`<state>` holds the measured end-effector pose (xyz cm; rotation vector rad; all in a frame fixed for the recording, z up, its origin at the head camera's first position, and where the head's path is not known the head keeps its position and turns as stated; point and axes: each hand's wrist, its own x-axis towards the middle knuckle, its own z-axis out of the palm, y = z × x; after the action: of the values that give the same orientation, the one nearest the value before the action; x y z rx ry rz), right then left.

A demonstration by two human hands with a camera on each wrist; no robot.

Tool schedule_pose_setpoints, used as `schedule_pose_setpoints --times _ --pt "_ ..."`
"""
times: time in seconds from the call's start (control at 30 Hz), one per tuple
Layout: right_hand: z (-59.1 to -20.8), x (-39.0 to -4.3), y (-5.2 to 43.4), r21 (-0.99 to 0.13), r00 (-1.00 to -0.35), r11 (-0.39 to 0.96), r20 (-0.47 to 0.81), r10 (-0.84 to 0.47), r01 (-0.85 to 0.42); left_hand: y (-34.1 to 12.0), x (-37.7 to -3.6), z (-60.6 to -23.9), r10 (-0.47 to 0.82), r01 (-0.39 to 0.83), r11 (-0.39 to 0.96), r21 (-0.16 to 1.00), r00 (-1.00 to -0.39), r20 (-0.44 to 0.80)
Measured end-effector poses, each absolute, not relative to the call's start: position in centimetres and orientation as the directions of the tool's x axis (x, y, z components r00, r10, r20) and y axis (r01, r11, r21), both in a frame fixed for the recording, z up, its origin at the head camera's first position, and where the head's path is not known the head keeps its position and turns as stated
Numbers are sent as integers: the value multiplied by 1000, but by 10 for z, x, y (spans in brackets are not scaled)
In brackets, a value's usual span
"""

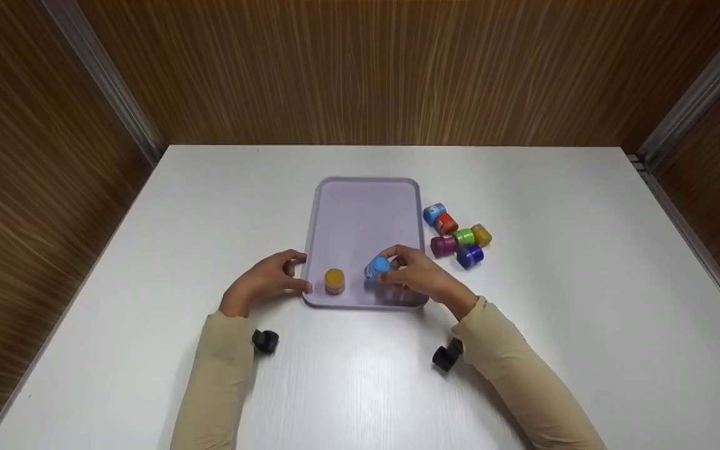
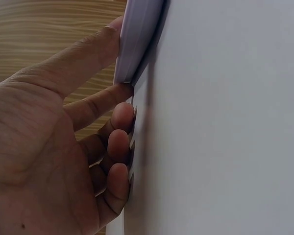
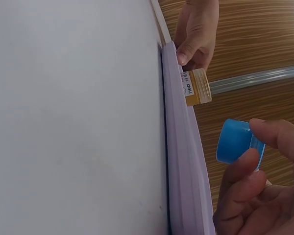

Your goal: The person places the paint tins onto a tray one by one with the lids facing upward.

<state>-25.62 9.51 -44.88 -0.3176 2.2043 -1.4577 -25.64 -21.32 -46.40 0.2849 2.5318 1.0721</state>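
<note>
My right hand [image 1: 419, 273] pinches a small light blue jar [image 1: 377, 268] between thumb and fingers, over the near right part of a lilac tray [image 1: 366, 212]. In the right wrist view the blue jar [image 3: 233, 141] is tilted and apart from the tray's rim [image 3: 179, 147]. A small yellow-lidded jar [image 1: 334, 281] stands upright on the tray near its front left corner. My left hand [image 1: 267, 275] rests at the tray's left edge. Its thumb and index finger touch the rim, spread apart along it, while the other fingers bend loosely on the table [image 2: 220, 117].
Right of the tray lies a loose group of several small jars: a blue jar [image 1: 434, 214], a red jar [image 1: 445, 224], a magenta jar [image 1: 442, 245], a green jar [image 1: 464, 237], a yellow jar [image 1: 481, 235] and a purple jar [image 1: 470, 256]. Wood-grain panels [image 1: 360, 75] border the white table.
</note>
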Motion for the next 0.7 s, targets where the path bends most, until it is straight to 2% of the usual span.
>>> schedule_pose_setpoints --times 0.7 --pt "-454 -253 73 -896 -845 442 -271 -461 46 -212 -257 -464 315 32 701 713 -910 -269"
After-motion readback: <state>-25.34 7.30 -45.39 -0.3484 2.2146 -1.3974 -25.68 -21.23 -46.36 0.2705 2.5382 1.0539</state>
